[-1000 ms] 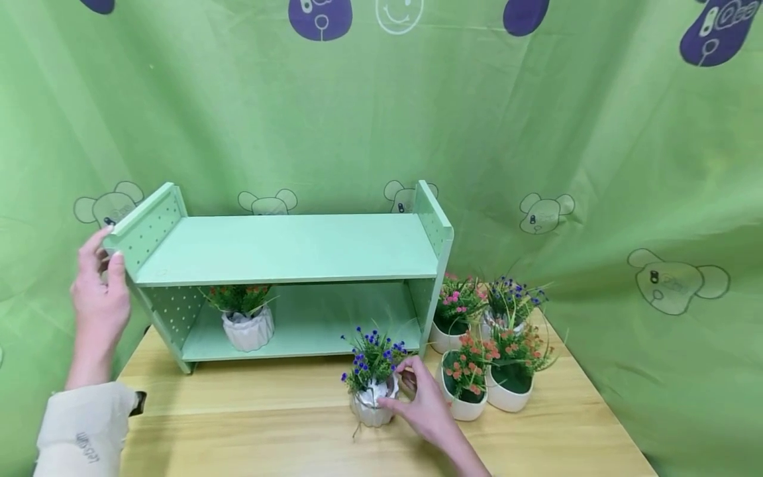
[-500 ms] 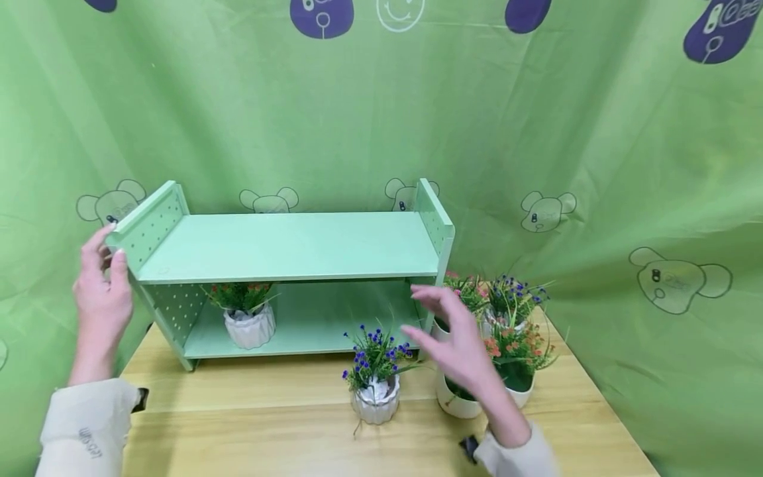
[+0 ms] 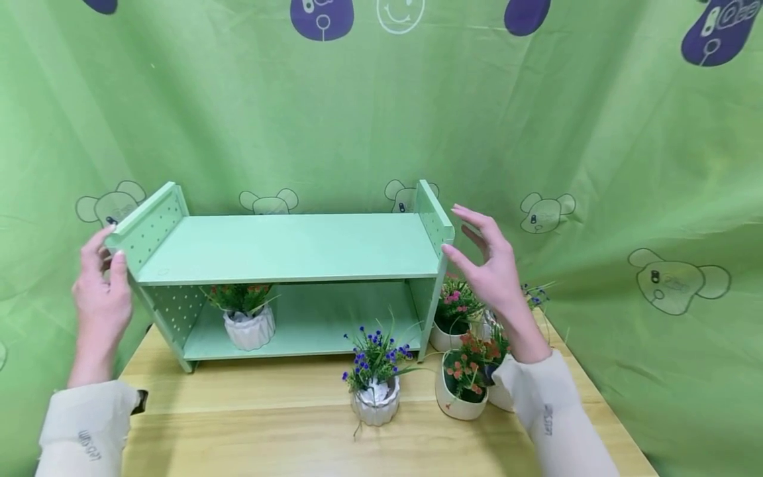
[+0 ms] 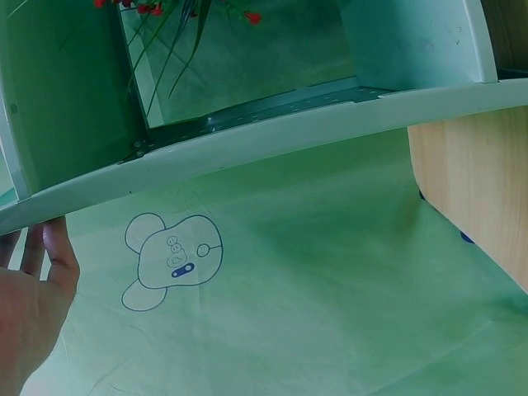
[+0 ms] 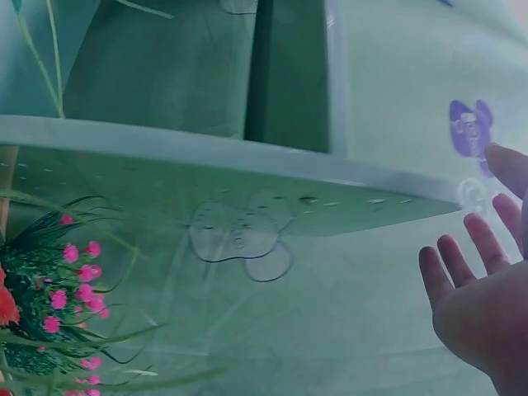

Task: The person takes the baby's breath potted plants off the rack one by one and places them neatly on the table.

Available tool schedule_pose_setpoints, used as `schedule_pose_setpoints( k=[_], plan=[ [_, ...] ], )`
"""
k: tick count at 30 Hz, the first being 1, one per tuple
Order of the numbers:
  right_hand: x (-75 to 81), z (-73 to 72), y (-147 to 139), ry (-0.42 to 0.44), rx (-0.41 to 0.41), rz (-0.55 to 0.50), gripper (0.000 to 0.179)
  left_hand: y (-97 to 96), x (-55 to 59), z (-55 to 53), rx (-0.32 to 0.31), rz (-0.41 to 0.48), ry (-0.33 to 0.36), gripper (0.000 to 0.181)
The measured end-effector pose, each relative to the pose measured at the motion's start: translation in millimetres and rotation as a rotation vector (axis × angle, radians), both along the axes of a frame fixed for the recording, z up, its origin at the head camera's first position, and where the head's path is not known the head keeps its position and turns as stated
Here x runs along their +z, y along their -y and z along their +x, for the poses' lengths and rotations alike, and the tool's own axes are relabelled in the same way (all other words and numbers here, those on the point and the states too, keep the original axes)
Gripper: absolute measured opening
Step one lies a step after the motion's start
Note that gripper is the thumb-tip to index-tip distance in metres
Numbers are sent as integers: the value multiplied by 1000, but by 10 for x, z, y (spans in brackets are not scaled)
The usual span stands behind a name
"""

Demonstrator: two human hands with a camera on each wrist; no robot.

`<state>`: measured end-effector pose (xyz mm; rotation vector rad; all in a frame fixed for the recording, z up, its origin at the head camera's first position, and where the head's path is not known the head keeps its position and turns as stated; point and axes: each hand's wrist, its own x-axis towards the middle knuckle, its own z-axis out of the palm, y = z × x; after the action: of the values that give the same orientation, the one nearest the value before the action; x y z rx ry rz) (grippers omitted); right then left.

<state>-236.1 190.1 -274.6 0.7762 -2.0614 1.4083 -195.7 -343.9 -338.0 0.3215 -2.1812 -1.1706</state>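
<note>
A pale green two-tier shelf (image 3: 292, 248) stands on the wooden table. My left hand (image 3: 102, 295) rests its fingertips against the outer face of the left side panel (image 3: 146, 228); the left wrist view shows the fingers (image 4: 59, 247) touching there. Beside the right side panel (image 3: 433, 215), my right hand (image 3: 491, 275) is raised with fingers spread. The right wrist view shows a gap between that hand (image 5: 487, 305) and the panel. On the lower tier, at the left, sits a white pot with red flowers (image 3: 249, 328). A white pot with blue flowers (image 3: 375, 401) stands in front of the shelf.
Right of the shelf stand several potted plants, among them pink flowers (image 3: 454, 311) and orange-red flowers (image 3: 465, 374). My right forearm partly hides the others. A green printed curtain (image 3: 334, 119) hangs behind the wooden table (image 3: 256, 424).
My right hand has let go of the blue-flowered pot and moved up and right to beside the shelf's right panel. The left hand has stayed at the left panel.
</note>
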Motion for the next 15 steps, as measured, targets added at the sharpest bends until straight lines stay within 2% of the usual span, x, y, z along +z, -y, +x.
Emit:
schedule_pose_setpoints(
  k=[8, 15],
  plan=[
    [-113, -230, -42, 111, 34, -3, 45, -15, -1, -9, 2, 1, -9, 45],
    [-158, -305, -54, 121, 54, -37, 41, -49, -6, -16, 15, 34, -22, 45]
  ],
)
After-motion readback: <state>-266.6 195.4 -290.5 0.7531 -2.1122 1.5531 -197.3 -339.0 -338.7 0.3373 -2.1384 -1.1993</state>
